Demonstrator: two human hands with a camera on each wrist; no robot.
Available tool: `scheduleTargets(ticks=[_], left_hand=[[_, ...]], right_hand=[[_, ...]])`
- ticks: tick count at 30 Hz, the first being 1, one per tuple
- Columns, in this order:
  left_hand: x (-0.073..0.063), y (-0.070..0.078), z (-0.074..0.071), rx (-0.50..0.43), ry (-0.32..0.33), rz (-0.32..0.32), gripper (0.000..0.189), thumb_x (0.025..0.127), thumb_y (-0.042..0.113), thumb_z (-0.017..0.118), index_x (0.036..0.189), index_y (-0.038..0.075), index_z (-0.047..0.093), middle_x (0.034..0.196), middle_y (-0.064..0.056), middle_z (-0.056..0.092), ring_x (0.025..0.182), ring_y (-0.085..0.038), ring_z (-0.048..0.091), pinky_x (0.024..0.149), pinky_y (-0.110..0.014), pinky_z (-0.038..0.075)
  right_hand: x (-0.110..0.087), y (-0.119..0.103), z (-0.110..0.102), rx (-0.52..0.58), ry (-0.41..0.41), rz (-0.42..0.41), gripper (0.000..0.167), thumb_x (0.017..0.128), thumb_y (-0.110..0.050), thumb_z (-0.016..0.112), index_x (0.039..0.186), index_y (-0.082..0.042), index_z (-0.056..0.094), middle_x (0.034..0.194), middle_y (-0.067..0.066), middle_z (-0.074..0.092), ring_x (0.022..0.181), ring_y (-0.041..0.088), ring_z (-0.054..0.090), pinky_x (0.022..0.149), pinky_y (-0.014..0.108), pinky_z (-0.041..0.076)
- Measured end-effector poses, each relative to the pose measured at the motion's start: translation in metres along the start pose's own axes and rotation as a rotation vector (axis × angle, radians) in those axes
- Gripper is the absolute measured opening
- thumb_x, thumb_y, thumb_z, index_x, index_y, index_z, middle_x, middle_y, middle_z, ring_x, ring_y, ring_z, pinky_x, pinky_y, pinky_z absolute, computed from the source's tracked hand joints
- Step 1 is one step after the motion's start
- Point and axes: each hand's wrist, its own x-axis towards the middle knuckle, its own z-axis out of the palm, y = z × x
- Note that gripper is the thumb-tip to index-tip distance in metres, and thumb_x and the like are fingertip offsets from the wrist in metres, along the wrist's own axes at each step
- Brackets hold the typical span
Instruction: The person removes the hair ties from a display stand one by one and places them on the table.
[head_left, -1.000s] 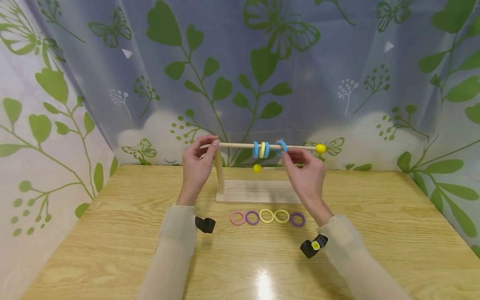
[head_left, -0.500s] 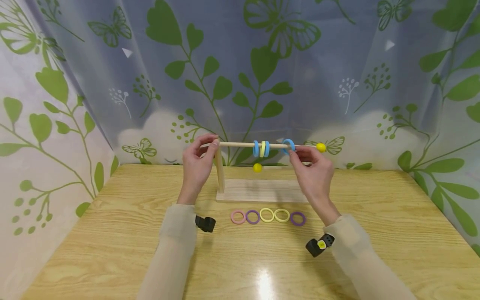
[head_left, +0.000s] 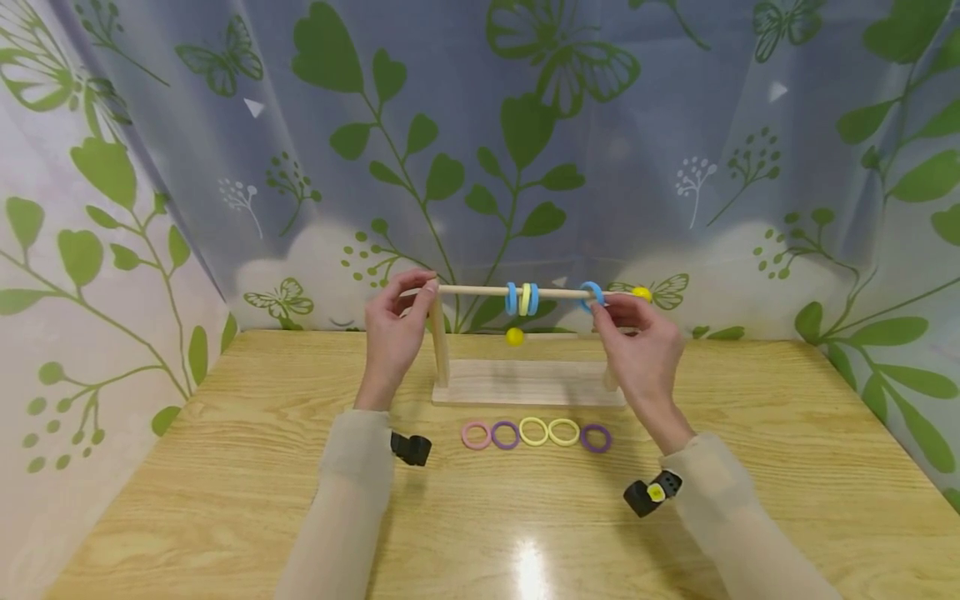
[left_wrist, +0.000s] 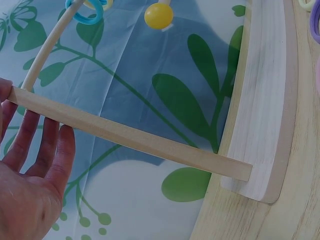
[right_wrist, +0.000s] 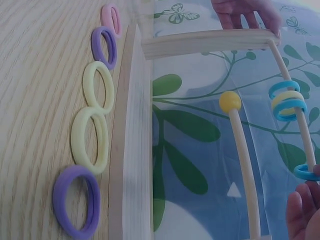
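My left hand (head_left: 395,327) pinches the top of the left post (head_left: 440,346) of a wooden stand, where the upper rod (head_left: 472,290) meets it. The left wrist view shows the fingers (left_wrist: 60,155) behind that post. My right hand (head_left: 643,346) pinches a blue hair tie (head_left: 592,295), which is around the upper rod toward its yellow ball end (head_left: 641,294). Midway along the rod hang two more blue hair ties (right_wrist: 290,111) with a pale yellow hair tie (head_left: 524,299) between them. My right hand partly hides the rod's right part and the right post.
In front of the stand's base (head_left: 525,383), a row of pink (head_left: 476,435), purple (head_left: 505,435) and pale yellow (head_left: 533,432) hair ties lies on the wooden table (head_left: 262,500). A lower rod ends in a yellow ball (head_left: 514,337). Behind hangs a leaf-patterned curtain (head_left: 450,125).
My right hand has moved right along the upper rod, drawing the pinched blue hair tie toward the ball end. My left hand and the other hair ties have stayed in place.
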Motion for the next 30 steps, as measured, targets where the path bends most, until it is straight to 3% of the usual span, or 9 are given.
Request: scheduleTargets(ticks=[19, 30], left_hand=[[0.000, 0.000, 0.001, 0.006, 0.004, -0.005, 0.020, 0.101, 0.016, 0.066, 0.116, 0.004, 0.072, 0.106, 0.004, 0.068, 0.089, -0.010, 0.068, 0.074, -0.018, 0.056], [0.001, 0.000, 0.001, -0.002, 0.008, 0.003, 0.020, 0.101, 0.015, 0.066, 0.116, 0.004, 0.072, 0.106, 0.005, 0.068, 0.089, -0.011, 0.068, 0.074, -0.018, 0.056]], right_hand=[[0.003, 0.004, -0.015, -0.058, 0.033, -0.008, 0.015, 0.090, -0.010, 0.078, 0.102, -0.001, 0.078, 0.089, 0.020, 0.077, 0.071, -0.009, 0.064, 0.060, 0.008, 0.051], [0.006, 0.005, -0.027, -0.061, 0.077, -0.024, 0.014, 0.088, -0.014, 0.081, 0.098, -0.004, 0.080, 0.085, 0.011, 0.077, 0.069, -0.009, 0.064, 0.060, 0.007, 0.050]])
